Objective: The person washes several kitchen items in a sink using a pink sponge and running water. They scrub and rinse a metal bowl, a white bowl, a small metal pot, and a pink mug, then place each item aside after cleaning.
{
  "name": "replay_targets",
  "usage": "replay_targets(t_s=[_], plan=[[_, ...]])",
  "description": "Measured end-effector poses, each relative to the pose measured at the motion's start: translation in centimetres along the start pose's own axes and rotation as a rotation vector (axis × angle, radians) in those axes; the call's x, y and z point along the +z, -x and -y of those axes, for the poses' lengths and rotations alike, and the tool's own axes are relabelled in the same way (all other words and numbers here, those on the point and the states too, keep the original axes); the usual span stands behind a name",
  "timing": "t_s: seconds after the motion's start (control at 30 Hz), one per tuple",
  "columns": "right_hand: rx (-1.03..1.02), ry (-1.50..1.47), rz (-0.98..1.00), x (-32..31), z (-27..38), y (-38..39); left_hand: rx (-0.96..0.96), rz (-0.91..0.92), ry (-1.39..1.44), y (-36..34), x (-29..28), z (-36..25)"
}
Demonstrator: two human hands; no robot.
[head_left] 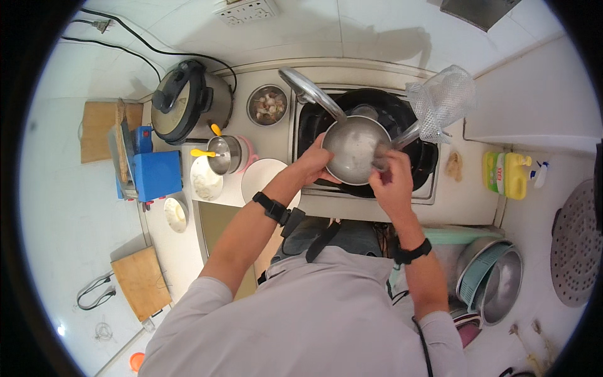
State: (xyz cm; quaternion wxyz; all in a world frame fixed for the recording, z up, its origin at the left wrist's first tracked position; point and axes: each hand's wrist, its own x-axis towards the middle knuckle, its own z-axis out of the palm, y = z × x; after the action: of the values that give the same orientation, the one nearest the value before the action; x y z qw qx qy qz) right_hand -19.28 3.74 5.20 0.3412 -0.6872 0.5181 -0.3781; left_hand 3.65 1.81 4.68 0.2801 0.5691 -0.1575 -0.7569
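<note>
Left hand: the person's left hand point(314, 164) grasps the metal bowl point(353, 149) at its left side, fingers reaching underneath.
Right hand: the right hand point(394, 180) is curled at the bowl's right rim, blurred; I cannot tell from here whether it pinches the rim or some small thing.
Bowl: round, silver, its hollow turned up toward the person's head, held over the front part of a black pan point(402, 105).
Stove: the pan sits within a steel-edged frame point(428, 196) set in the pale counter.
Lid: a metal-rimmed lid point(321, 99) stands tilted at the pan's left.
Mesh: a silvery mesh cylinder point(447, 100) leans at the pan's right.
Left counter: a pressure cooker point(217, 107) stands against the wall, near a small steel bowl point(250, 110) of pale, bulb-like pieces; nearer the person are a cup point(220, 164) with yellow-handled utensils and a white bowl point(256, 176), partly behind the left forearm.
Right counter: a yellow bottle point(517, 179) stands near the edge.
Lower right: steel basins point(510, 286) nest with a teal basket point(480, 276).
Wrists: both wear black bands point(270, 206).
</note>
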Motion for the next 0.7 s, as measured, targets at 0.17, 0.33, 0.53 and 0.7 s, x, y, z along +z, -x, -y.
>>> replay_targets(t_s=[0.17, 0.33, 0.53, 0.7], plan=[[0.119, -0.17, -0.287, 2.2, 0.5, 3.3, -0.097, -0.051, 0.195, -1.5, -0.2, 1.9], [0.001, -0.109, -0.228, 5.5, -0.5, 2.4, -0.245, 0.005, 0.451, -2.7, -0.2, 4.0], [0.585, -0.996, -0.133, 5.7, -2.9, -1.3, -0.259, -0.109, 0.324, -2.7, -0.9, 5.4], [0.329, -0.362, -0.106, 7.7, 0.1, 1.3, -0.23, -0.096, 0.595, -3.6, -0.2, 5.8]])
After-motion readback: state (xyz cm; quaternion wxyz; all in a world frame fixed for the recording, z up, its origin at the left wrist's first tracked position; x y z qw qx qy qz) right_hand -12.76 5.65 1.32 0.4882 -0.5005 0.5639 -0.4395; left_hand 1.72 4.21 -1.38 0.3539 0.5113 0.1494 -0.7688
